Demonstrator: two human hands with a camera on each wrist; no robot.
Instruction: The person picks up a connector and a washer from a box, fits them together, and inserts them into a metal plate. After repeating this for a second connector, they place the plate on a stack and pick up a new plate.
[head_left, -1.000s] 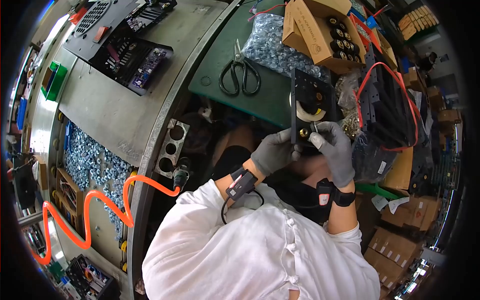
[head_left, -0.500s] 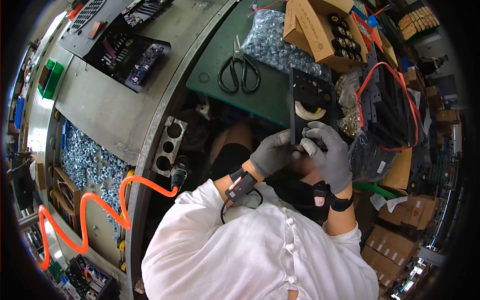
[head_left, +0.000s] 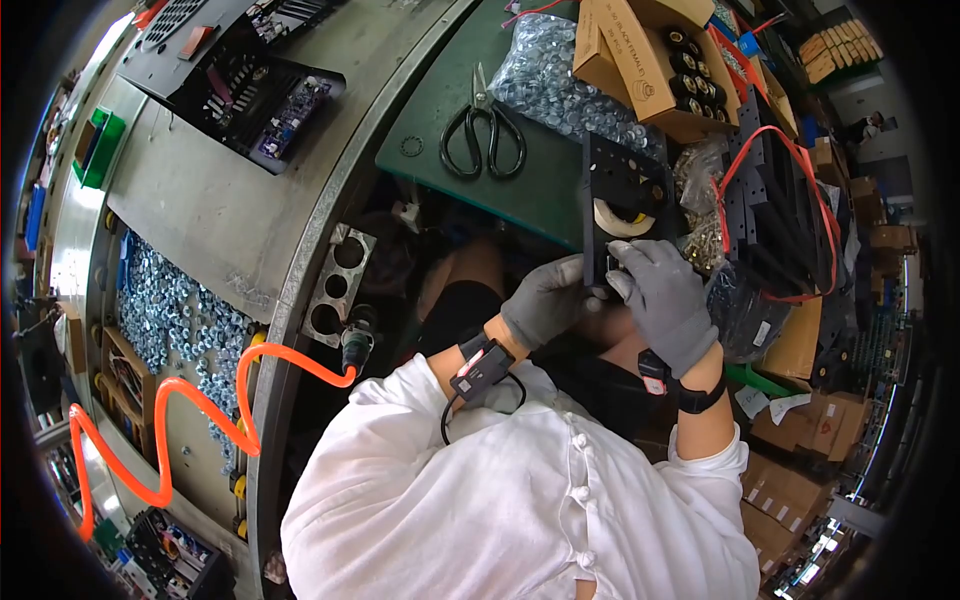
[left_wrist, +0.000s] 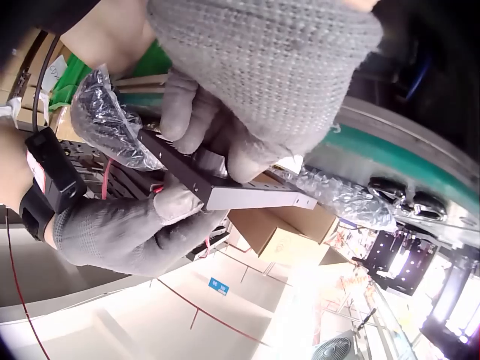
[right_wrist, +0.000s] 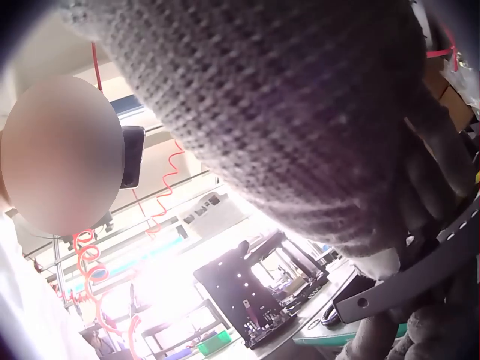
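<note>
Above the green table [head_left: 540, 195], the black plate [head_left: 622, 180] runs lengthwise away from both grips, left hand [head_left: 545, 300] and right hand [head_left: 668, 300] clamped on its near end.

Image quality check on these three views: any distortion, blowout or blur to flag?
Head view: strong fisheye, bench edge bows, dark vignette at the corners, black plate sharp. Left wrist view: left hand very close, bottom of the frame blown out white. Right wrist view: right hand fills the frame, soft, centre backlit and overexposed.
</note>
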